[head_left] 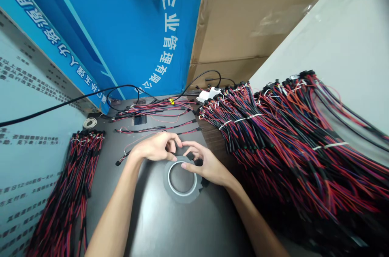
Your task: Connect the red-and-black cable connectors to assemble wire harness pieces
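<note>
A grey roll of tape [181,199] with a pale inner ring is over the grey tabletop, in front of me. Small black pieces [204,184] stick out at its right edge. My right hand [209,165] grips the roll's upper right side, its thumb lying over the ring and its fingers curled behind. A black piece [190,155] shows beside those fingers. At the roll's top edge is my left hand [158,146], fingers bent and thumb tip against the rim. Its index fingertip meets that of my right hand. Whatever its curled fingers hold is hidden.
Thick bundles of red and black wire harnesses [273,127] lie to the right, some tied with white ties. Another bundle [79,168] lies left. Loose harnesses [158,109] and a black cable [60,103] are at the back, before a blue panel [136,38] and cardboard [237,13].
</note>
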`<action>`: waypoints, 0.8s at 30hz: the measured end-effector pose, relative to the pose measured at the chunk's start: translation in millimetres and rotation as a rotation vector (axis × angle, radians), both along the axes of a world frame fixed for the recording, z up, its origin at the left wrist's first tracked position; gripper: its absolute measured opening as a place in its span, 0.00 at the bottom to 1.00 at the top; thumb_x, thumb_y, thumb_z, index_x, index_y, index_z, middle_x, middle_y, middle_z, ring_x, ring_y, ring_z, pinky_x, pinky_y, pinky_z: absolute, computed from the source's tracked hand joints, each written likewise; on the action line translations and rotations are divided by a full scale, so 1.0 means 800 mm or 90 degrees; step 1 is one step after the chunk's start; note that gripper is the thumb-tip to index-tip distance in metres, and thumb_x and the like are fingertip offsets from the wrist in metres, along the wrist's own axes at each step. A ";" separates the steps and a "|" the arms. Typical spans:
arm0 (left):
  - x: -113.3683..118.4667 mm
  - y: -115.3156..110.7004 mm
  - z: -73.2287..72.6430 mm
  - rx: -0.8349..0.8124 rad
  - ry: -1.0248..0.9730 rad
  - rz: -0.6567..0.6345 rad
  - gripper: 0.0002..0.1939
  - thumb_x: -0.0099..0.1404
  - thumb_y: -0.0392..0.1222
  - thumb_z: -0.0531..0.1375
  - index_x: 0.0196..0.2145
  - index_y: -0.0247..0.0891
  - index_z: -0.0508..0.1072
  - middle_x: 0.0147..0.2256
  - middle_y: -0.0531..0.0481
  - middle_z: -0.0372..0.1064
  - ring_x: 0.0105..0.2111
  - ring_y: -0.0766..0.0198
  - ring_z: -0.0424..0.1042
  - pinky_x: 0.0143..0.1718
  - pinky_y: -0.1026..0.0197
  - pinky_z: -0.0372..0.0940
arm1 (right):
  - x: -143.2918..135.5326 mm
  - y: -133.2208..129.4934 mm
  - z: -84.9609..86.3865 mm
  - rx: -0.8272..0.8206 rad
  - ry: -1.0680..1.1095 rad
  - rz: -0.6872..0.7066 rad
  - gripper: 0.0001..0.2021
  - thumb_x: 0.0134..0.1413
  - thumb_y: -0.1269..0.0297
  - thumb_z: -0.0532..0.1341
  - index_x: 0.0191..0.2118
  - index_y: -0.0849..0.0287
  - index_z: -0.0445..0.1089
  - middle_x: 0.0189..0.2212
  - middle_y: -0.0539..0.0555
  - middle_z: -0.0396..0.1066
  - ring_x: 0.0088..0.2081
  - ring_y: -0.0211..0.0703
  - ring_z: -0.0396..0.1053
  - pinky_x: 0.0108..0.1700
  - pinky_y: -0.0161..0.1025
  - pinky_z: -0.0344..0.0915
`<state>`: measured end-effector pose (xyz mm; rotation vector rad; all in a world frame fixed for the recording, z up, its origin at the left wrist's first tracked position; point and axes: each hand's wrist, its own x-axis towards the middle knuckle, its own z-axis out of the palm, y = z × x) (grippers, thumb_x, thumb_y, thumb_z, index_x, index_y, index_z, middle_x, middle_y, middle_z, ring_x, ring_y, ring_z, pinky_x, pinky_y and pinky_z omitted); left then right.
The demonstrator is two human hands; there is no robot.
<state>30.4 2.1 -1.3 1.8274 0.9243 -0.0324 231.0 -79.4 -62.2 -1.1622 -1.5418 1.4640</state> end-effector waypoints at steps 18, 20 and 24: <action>0.001 -0.006 0.021 0.128 -0.048 -0.028 0.10 0.49 0.33 0.63 0.31 0.35 0.70 0.28 0.55 0.69 0.27 0.69 0.65 0.28 0.65 0.59 | -0.012 0.000 -0.005 -0.029 -0.019 -0.078 0.32 0.44 0.57 0.69 0.54 0.65 0.64 0.34 0.54 0.72 0.35 0.40 0.69 0.42 0.39 0.67; 0.001 -0.006 0.022 0.130 -0.049 -0.025 0.09 0.47 0.32 0.63 0.29 0.34 0.69 0.27 0.56 0.68 0.26 0.69 0.64 0.27 0.66 0.58 | -0.014 0.000 -0.004 -0.013 -0.025 -0.095 0.31 0.45 0.57 0.69 0.53 0.65 0.65 0.32 0.53 0.71 0.33 0.39 0.68 0.40 0.39 0.67; 0.004 -0.006 0.025 0.128 -0.041 -0.027 0.08 0.47 0.31 0.62 0.27 0.34 0.68 0.25 0.56 0.65 0.26 0.69 0.63 0.26 0.66 0.56 | -0.017 0.000 -0.008 0.002 -0.027 -0.112 0.29 0.45 0.58 0.69 0.53 0.65 0.66 0.30 0.52 0.71 0.32 0.39 0.68 0.38 0.37 0.66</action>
